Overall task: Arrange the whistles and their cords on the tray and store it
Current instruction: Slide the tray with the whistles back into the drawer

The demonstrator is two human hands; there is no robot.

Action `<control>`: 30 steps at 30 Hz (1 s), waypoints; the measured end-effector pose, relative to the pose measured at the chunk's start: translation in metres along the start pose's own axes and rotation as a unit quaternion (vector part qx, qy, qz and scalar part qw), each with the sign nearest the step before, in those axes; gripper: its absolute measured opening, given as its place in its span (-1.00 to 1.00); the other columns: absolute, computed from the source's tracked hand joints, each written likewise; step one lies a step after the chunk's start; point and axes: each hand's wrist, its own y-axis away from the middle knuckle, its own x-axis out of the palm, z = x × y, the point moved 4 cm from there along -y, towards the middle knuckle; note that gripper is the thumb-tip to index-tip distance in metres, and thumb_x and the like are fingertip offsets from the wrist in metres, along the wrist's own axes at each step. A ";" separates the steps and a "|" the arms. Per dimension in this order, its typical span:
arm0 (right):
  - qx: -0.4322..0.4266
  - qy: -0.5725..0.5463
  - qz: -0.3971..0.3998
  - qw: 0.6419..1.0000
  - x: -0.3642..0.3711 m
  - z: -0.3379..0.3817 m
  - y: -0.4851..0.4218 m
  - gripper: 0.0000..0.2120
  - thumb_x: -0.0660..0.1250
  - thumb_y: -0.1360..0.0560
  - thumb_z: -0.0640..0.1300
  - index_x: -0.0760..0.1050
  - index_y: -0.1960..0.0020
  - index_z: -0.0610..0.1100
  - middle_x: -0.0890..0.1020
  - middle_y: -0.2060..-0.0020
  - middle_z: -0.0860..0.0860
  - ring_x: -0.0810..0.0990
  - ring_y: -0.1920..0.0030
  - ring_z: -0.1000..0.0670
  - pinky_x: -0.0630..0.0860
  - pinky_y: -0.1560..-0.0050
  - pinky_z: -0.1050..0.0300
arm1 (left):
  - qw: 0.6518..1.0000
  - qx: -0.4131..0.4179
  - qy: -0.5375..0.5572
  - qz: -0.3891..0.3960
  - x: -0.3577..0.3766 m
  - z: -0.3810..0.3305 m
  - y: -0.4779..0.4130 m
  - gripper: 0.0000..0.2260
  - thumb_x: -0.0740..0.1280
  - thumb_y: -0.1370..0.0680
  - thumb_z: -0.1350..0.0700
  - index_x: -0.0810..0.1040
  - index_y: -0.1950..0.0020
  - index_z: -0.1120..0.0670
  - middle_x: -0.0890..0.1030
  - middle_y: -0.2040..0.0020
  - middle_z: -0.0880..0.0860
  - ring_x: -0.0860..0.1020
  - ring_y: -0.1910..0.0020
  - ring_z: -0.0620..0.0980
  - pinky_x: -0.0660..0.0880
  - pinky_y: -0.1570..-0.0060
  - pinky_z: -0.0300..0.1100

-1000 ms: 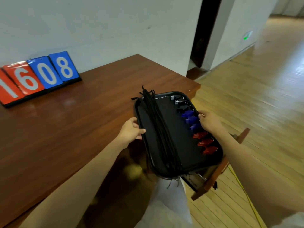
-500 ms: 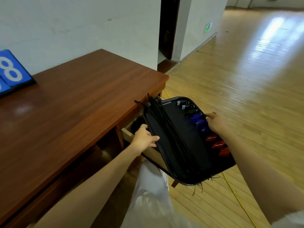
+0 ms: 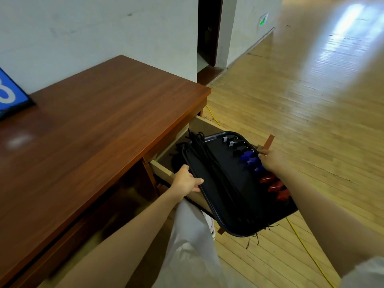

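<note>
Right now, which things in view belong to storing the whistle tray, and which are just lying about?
In use: tray, cords, blue whistles, red whistles, open drawer, left hand, right hand.
Lying about: blue number card, yellow cable.

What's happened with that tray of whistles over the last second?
The tray has come off the table and gone down and to the right, over the open drawer. The left hand and right hand still grip its two long edges. The whistles and cords lie as before.
</note>
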 end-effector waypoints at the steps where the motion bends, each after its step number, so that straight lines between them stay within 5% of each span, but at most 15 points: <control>1: -0.003 0.010 0.004 1.000 0.002 0.003 -0.004 -0.63 0.06 -0.64 -0.13 0.35 -0.42 -0.14 0.55 -0.22 -0.16 0.54 0.13 -0.05 0.48 0.15 0.12 | 1.000 -0.004 0.002 -0.003 -0.002 0.001 -0.003 -0.41 0.32 -0.50 0.37 0.14 -0.46 0.22 0.53 -0.05 0.19 0.59 -0.12 0.20 0.57 0.08 -0.16; 7: -0.013 0.043 0.024 0.999 0.016 0.023 -0.023 -0.61 0.06 -0.64 -0.09 0.31 -0.45 -0.09 0.48 -0.32 -0.16 0.54 -0.15 -0.14 0.51 -0.15 0.00 | 1.000 -0.024 0.007 -0.016 -0.012 0.005 -0.021 -0.47 0.31 -0.50 0.40 0.17 -0.41 0.26 0.53 -0.19 0.30 0.58 -0.12 0.24 0.57 0.01 -0.06; 18: -0.001 0.045 0.043 0.998 0.035 0.038 -0.057 -0.62 0.07 -0.64 -0.09 0.34 -0.43 -0.10 0.51 -0.29 -0.17 0.57 -0.14 -0.15 0.52 -0.08 0.02 | 0.997 -0.055 0.041 -0.027 -0.020 0.012 -0.048 -0.35 0.33 -0.50 0.38 0.06 -0.49 0.24 0.53 -0.19 0.28 0.60 -0.09 0.19 0.58 0.13 -0.14; 30: -0.033 0.050 0.060 0.996 0.056 0.075 -0.094 -0.61 0.06 -0.64 -0.09 0.31 -0.45 -0.10 0.54 -0.22 -0.18 0.58 -0.01 -0.12 0.53 0.04 0.04 | 0.994 -0.070 0.051 -0.073 -0.045 0.006 -0.075 -0.36 0.34 -0.50 0.37 0.11 -0.50 0.20 0.42 -0.32 0.28 0.58 -0.13 0.19 0.55 0.01 -0.16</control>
